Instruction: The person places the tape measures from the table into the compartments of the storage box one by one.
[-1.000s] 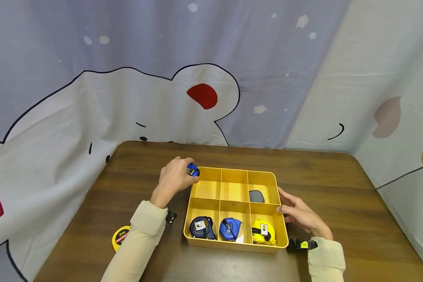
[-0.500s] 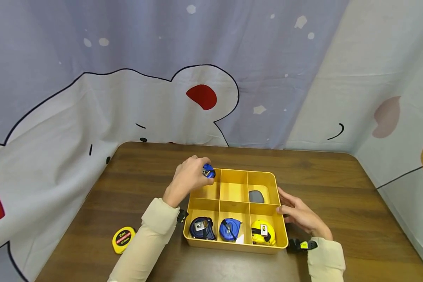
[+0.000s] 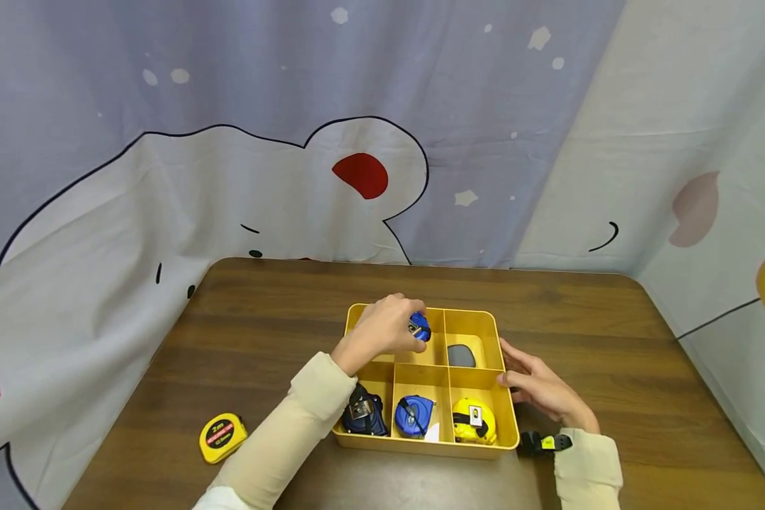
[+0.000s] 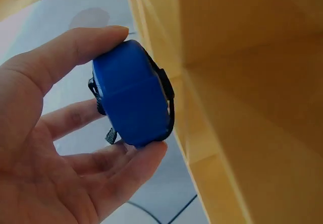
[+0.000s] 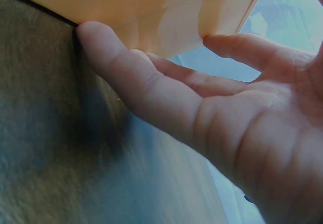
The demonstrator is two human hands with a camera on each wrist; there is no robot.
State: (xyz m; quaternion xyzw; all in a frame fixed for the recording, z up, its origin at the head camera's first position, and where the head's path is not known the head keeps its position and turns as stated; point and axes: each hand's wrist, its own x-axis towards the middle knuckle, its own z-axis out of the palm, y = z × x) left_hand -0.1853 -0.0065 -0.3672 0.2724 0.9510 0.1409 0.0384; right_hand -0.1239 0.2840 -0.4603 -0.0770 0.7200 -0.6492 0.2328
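Observation:
My left hand pinches a small blue tape measure above the back middle compartment of a yellow divided box. In the left wrist view, thumb and fingers press opposite edges of this blue tape measure, and its black strap shows. My right hand touches the box's right side. The right wrist view shows its fingers fairly straight, tips against the outer wall. Along the box's front row lie a dark blue tape measure, a blue one and a yellow one.
A yellow and black 2m tape measure lies on the wooden table, left of the box, near my left sleeve. A grey rounded piece shows in the back right compartment. A printed curtain hangs behind the table.
My left hand has carried the blue tape measure rightward, from the box's back left corner to over the back middle compartment. The right hand stays at the box's side.

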